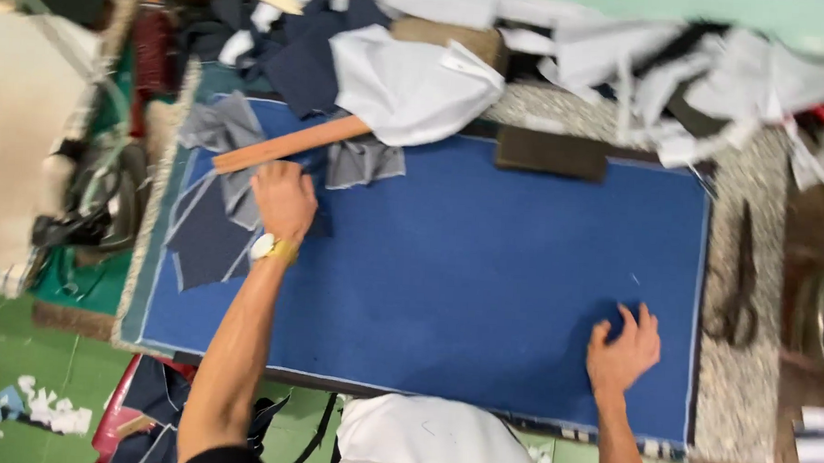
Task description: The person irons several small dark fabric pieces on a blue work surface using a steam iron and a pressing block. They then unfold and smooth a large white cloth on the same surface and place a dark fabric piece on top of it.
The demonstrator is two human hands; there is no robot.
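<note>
A large blue cloth (485,253) covers the worktable. My left hand (284,198), with a gold watch at the wrist, rests on grey and dark blue fabric pieces (210,232) at the cloth's left end, just below a long wooden ruler (291,144); whether it grips them is unclear. My right hand (622,350) lies flat on the blue cloth near its front right corner, fingers spread, holding nothing. Another grey fabric piece (364,160) lies beside the ruler.
White and dark fabric heaps (409,83) crowd the back edge. A dark rectangular block (552,152) sits at the cloth's far edge. Black scissors (742,274) lie on the speckled stone strip at the right. Fabric scraps (43,410) litter the green floor.
</note>
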